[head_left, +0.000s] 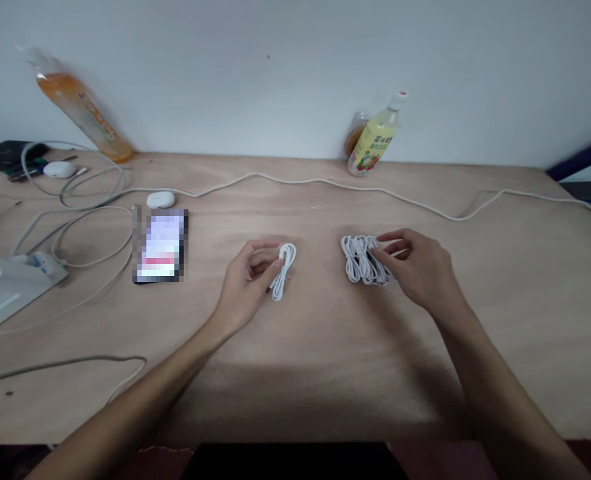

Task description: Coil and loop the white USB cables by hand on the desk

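Observation:
My left hand [248, 280] pinches a single bundled white cable [284, 270] between thumb and fingers, a little left of the middle of the table. The bundle stands tilted, its loops showing above and below my thumb. To the right, a row of several bundled white cables [362, 260] sits close together. My right hand [418, 267] is at the right end of this row, thumb and fingers curled on the last bundle. Its fingertips are partly hidden behind the cables.
A phone [160, 247] and a white earbud case [160, 200] lie left on the wooden table [295, 367]. A power strip [20, 293] with cords is farther left. A long white cable [295, 181] crosses the back. An orange drink bottle [82, 110] and a yellow bottle [375, 140] lean against the wall.

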`<action>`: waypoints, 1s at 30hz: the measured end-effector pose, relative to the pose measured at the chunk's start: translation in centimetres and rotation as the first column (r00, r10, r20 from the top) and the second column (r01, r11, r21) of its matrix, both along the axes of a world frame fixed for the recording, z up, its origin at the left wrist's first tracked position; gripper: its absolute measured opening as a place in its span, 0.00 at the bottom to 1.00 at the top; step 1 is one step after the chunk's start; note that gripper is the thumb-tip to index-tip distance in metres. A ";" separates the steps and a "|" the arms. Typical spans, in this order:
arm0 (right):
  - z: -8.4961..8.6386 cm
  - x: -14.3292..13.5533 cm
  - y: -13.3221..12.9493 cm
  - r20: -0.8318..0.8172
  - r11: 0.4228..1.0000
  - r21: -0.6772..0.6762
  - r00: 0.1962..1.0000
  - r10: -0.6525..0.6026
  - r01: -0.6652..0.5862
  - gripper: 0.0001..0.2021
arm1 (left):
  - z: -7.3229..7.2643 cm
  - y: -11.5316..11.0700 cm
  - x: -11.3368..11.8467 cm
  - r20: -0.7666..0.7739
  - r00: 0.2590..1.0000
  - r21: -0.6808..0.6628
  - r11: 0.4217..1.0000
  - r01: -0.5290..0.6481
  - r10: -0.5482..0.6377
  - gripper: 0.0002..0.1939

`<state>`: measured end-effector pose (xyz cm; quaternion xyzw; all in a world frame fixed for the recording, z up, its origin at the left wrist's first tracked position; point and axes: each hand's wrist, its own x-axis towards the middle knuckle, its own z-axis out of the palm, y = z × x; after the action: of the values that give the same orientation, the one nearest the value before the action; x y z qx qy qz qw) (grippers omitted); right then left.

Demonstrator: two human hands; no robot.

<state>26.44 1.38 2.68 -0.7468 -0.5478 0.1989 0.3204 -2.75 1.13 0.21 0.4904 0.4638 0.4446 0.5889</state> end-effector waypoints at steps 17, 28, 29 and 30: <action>2.2 -5.0 -2.2 -0.204 0.963 0.083 0.941 0.270 -0.258 0.08 | 0.6 -0.2 0.3 0.272 0.962 -0.207 0.977 0.053 0.005 0.17; -1.6 -9.9 -2.6 -0.577 0.853 0.107 0.667 0.472 -0.511 0.08 | 0.5 -0.2 0.5 0.425 0.905 -0.155 0.987 0.039 0.031 0.19; -1.9 -10.0 -2.6 -0.605 0.858 0.119 0.649 0.461 -0.499 0.08 | 0.5 -0.3 0.5 0.431 0.902 -0.159 0.986 0.043 0.030 0.19; -2.1 -10.1 -2.6 -0.626 0.863 0.127 0.635 0.452 -0.489 0.08 | 0.5 -0.3 0.5 0.436 0.900 -0.160 0.986 0.045 0.029 0.19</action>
<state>16.34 -1.24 0.58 -0.4738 -0.5758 0.5307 0.4028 -2.26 0.85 0.71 0.3294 0.3534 0.5005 0.7184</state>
